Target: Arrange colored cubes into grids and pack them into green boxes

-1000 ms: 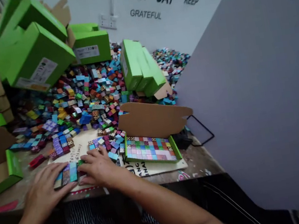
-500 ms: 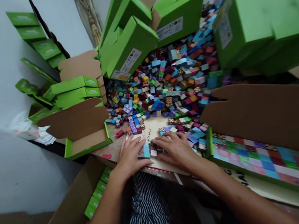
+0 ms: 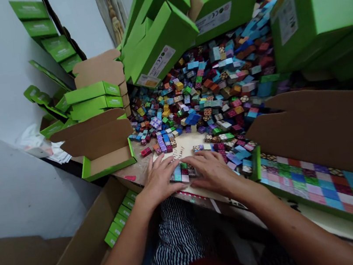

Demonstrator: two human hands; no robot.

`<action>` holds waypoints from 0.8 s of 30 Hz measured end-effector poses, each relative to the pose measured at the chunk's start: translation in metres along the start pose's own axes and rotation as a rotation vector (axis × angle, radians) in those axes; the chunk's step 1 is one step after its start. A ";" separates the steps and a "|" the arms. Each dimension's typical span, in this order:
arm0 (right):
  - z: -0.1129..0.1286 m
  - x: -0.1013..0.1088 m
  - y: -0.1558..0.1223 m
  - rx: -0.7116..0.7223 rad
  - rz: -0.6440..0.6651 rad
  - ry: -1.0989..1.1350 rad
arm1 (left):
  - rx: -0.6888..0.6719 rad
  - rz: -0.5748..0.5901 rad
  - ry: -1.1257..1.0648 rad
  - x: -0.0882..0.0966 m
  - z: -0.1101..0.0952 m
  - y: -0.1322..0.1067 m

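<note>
Between my two hands on the table lies a small group of coloured blocks [image 3: 181, 174], light blue, green, dark red and pinkish white, lying side by side. My left hand [image 3: 159, 180] curves round their left end, thumb on the near side and fingers on the far side. Round the right end, my right hand [image 3: 213, 170] grips in the same way, its palm hiding some of the blocks. Just beyond the left fingers stand several patterned blocks in short rows, with a purple block [image 3: 161, 143] among them. Handwriting marks the pale board [image 3: 183, 142] under the blocks.
A large heap of loose blocks [image 3: 190, 90] spreads behind the hands. At the left stands an open green box [image 3: 111, 162]; at the right, another box holds rows of coloured blocks [image 3: 323, 183]. Green cartons [image 3: 163, 41] lean behind. A big cardboard box [image 3: 64, 251] stands below left.
The gap between the left and right blocks has closed, and they now touch. My hands have come slightly nearer each other. The whole view has shifted a little.
</note>
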State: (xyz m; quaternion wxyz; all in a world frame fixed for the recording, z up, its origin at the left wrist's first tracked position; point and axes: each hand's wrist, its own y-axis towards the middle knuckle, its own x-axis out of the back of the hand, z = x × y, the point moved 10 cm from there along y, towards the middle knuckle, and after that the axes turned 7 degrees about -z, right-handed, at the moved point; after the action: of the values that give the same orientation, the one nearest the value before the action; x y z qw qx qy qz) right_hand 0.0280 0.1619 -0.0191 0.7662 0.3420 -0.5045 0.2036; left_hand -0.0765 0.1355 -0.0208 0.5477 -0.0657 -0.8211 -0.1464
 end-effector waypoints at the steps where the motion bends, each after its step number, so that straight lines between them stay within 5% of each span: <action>1: -0.003 0.001 0.000 -0.016 -0.009 -0.015 | -0.016 0.002 -0.006 -0.001 -0.003 0.001; 10: -0.012 0.000 0.002 -0.110 0.044 -0.052 | -0.043 0.043 -0.082 -0.015 -0.005 0.007; 15: -0.015 0.010 0.008 -0.039 0.083 -0.038 | -0.063 0.069 -0.062 -0.015 -0.008 0.007; 20: -0.036 0.026 0.061 -0.102 0.016 0.033 | -0.119 0.085 -0.055 -0.013 -0.024 0.012; 24: -0.025 -0.004 0.106 -0.054 0.116 0.018 | -0.154 0.056 -0.073 -0.013 -0.031 0.016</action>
State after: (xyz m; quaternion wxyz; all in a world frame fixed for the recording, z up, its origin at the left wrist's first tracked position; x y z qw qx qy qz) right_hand -0.0275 0.2530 0.0049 0.7664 0.2896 -0.5220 0.2373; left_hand -0.0394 0.1420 -0.0187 0.5145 -0.1359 -0.8247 -0.1913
